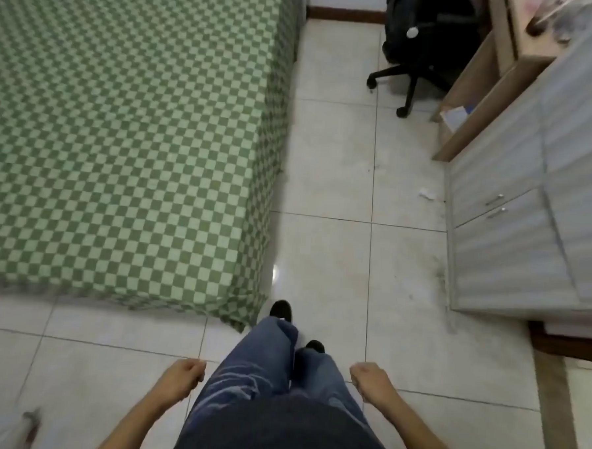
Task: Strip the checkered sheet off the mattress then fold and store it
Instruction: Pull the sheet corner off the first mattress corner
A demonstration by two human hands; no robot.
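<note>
The green-and-white checkered sheet (121, 129) covers the mattress, which fills the left and upper part of the view; its near right corner hangs down to the floor just ahead of my feet. My left hand (182, 378) hangs beside my left thigh with the fingers curled in and nothing in them. My right hand (370, 382) is beside my right thigh, also curled into a loose fist and holding nothing. Both hands are well short of the sheet and touch nothing.
White tiled floor (331, 178) runs between the bed and a grey cabinet (513, 242) with drawers on the right. A black office chair (420, 42) stands at the back by a wooden desk (480, 89). A paper scrap (426, 194) lies near the cabinet.
</note>
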